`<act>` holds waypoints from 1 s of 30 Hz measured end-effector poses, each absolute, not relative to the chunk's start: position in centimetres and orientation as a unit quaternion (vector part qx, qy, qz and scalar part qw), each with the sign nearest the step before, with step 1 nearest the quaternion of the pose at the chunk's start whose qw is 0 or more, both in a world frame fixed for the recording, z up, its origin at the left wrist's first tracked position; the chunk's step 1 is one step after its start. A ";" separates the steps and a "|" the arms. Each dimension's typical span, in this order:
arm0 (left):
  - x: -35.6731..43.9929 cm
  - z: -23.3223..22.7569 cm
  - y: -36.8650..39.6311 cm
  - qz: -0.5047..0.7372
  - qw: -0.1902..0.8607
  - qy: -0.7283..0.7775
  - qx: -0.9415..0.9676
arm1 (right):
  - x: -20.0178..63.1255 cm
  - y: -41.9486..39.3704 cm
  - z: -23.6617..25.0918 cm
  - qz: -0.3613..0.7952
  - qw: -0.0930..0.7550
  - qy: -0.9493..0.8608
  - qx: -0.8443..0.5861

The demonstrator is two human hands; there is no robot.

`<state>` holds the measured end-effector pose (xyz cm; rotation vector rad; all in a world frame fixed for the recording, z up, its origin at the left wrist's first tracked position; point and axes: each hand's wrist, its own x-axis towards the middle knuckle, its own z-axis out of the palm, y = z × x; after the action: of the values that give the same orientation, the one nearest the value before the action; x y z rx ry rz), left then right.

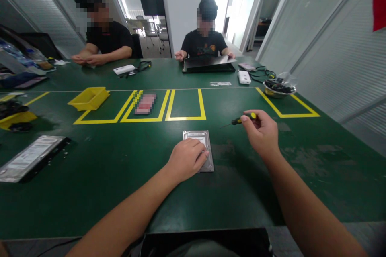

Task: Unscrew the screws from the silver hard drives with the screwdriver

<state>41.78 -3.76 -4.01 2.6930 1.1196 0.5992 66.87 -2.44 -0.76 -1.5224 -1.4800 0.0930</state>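
Far left edge of the green table (105,176): a second drive (30,158) lying flat, loose screws beside it. Behind it a yellow bin (89,98) inside taped yellow outlines. Centre: the hard drive (204,140) lies flat, label up, just in front of the person. Left hand (187,158) rests palm-down on its near left part, fingers spread, pinning it. Right hand (261,132), well apart to the right, is closed around a yellow-handled screwdriver (243,119), tip pointing left, clear of the drive. Judged: steadying stage, tool readied. Next move calls for bringing the tip onto a cover screw. Two co-workers sit opposite.
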 end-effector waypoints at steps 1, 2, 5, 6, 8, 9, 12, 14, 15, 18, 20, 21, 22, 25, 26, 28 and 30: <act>41.8 -4.0 -3.8 0.202 0.081 0.374 0.902 | 66.7 -2.5 -0.3 0.061 0.528 -0.597 -0.601; 41.8 -4.0 -3.7 0.203 0.079 0.373 0.902 | 66.4 -2.6 0.2 0.080 0.561 -0.589 -0.576; 41.9 -4.1 -3.7 0.205 0.074 0.374 0.901 | 65.8 -2.8 2.0 0.109 0.611 -0.585 -0.521; 41.9 -4.1 -3.7 0.205 0.073 0.375 0.901 | 65.6 -2.8 2.6 0.110 0.616 -0.591 -0.510; 41.9 -4.1 -3.8 0.204 0.075 0.376 0.901 | 65.1 -2.9 3.9 0.102 0.616 -0.608 -0.490; 41.9 -4.1 -3.8 0.203 0.075 0.376 0.901 | 64.8 -2.9 4.5 0.100 0.612 -0.619 -0.482; 42.0 -4.2 -3.8 0.205 0.070 0.376 0.901 | 64.1 -3.1 6.2 0.094 0.586 -0.654 -0.469; 42.0 -4.2 -3.9 0.204 0.065 0.376 0.901 | 63.6 -3.3 7.1 0.093 0.564 -0.680 -0.459; 41.9 -4.3 -3.9 0.202 0.064 0.376 0.902 | 63.5 -3.5 7.5 0.091 0.552 -0.693 -0.455; 41.9 -4.3 -4.0 0.199 0.060 0.377 0.903 | 63.2 -3.8 8.5 0.070 0.514 -0.732 -0.441; 41.9 -4.3 -4.1 0.199 0.058 0.376 0.903 | 63.2 -4.0 9.0 0.056 0.477 -0.759 -0.439; 41.9 -4.2 -4.1 0.199 0.058 0.376 0.903 | 63.2 -4.0 9.1 0.050 0.461 -0.769 -0.440; 41.9 -4.2 -4.2 0.197 0.058 0.376 0.904 | 63.1 -4.1 9.3 0.045 0.447 -0.776 -0.442; 41.9 -4.3 -4.3 0.194 0.058 0.375 0.905 | 63.1 -4.0 9.4 0.046 0.420 -0.787 -0.448; 41.9 -4.3 -4.3 0.193 0.059 0.374 0.905 | 63.1 -4.0 9.4 0.055 0.414 -0.790 -0.450; 41.9 -4.3 -4.3 0.192 0.059 0.371 0.907 | 63.1 -3.9 9.2 0.077 0.395 -0.796 -0.452; 41.9 -4.4 -4.2 0.194 0.058 0.367 0.908 | 63.0 -3.8 9.1 0.081 0.378 -0.805 -0.450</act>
<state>41.93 -4.24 -4.41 2.7507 1.1134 0.5872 63.04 -3.80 9.06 -1.1506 -2.0579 0.2070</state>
